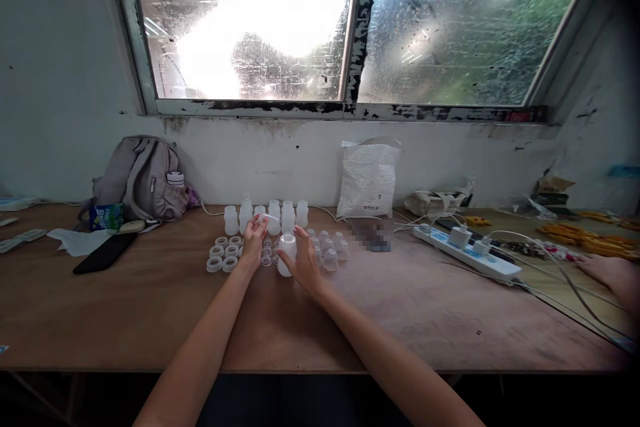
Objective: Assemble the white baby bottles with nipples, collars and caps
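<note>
Bare forearms (200,340) cross the smooth brown tabletop (280,333) towards a frosted, waisted bottle (285,268), standing upright before the person, right hand (306,265) curled around its side. Fingertips of the left hand (254,243) pinch a clear, glossy piece (271,219) just above it. Around them sit translucent rings (230,264), clear domed cups (330,260) and a row of similar bottles (288,217). Farther off, a crinkled white pouch (367,180), contents hidden, leans against the wall; the grey fabric backpack (140,180) carries a white-lidded flask (175,178) in its side pocket.
</note>
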Motion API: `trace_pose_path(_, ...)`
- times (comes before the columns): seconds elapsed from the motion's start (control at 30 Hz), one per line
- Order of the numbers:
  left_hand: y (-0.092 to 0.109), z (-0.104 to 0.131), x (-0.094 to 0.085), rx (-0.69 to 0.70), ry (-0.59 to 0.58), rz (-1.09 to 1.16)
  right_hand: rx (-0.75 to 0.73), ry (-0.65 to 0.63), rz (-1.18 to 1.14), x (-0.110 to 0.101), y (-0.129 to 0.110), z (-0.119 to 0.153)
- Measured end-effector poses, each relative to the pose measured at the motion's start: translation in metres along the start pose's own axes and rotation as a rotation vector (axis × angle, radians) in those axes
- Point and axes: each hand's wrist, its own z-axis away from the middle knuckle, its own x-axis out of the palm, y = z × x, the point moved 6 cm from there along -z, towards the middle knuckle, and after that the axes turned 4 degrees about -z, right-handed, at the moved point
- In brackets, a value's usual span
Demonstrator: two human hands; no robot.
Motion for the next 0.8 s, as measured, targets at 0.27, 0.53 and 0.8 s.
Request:
trace_pose_path(0.27,0.03,0.021,0.027,0.253,-0.179,-0.196,-0.163,0.066,0.148,-0.021,-0.03,-0.008)
trace_pose_path(0.53,0.041,0.048,0.052,0.527,-0.387,-0.538,-0.24,0.091,0.279,-0.032,-0.049,-0.015)
trace_pose_path(0.8,0.045,0.067,0.059,0.638,-0.33,-0.709,-0.081,0.135,0.162,-0.047,-0.019,-0.026)
